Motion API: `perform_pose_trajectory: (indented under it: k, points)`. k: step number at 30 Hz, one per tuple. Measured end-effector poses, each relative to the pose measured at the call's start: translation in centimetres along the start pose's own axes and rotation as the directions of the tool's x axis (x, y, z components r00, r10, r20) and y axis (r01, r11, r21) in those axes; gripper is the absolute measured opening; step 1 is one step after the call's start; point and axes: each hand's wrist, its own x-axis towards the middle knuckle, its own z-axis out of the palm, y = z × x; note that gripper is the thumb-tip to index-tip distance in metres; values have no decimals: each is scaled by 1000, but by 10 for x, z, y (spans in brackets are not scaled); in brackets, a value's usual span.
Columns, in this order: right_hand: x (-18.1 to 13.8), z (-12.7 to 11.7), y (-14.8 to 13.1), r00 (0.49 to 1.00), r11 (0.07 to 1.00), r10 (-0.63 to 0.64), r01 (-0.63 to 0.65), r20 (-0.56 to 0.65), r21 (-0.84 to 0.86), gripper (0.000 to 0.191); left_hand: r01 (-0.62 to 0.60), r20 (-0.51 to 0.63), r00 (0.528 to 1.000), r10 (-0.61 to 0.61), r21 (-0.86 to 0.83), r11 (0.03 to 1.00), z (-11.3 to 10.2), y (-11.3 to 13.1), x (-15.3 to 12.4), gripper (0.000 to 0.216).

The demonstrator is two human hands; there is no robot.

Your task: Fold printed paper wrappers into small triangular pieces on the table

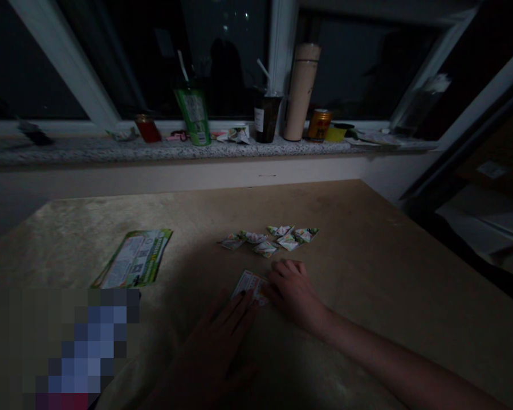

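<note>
A small printed paper (250, 285) lies flat on the tan table (367, 250) between my two hands. My left hand (218, 341) rests flat, fingers stretched out, with its fingertips on the paper's near left edge. My right hand (293, 290) presses on the paper's right side with fingers curled down. Just beyond them sits a cluster of several small folded paper pieces (273, 238). The light is dim and fine detail is hard to read.
A green-and-white leaflet (134, 259) lies on the table's left. On the stone windowsill (89, 149) stand a green cup with straw (194, 114), a dark cup (265, 114), a tall beige tumbler (301, 91), two cans (319, 124). A blurred patch covers the lower left.
</note>
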Motion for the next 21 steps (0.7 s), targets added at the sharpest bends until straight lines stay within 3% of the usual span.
perform_pose_trajectory:
  k: [9,21]
  points:
    - [1,0,0,1000,999,9,-9,13,40,22,24,20,1000,-23,-68,997,0,-2,-3,76]
    - [0,0,0,1000,999,17,-17,-3,38,16,4,64,998,2,-91,996,-7,1,-1,74]
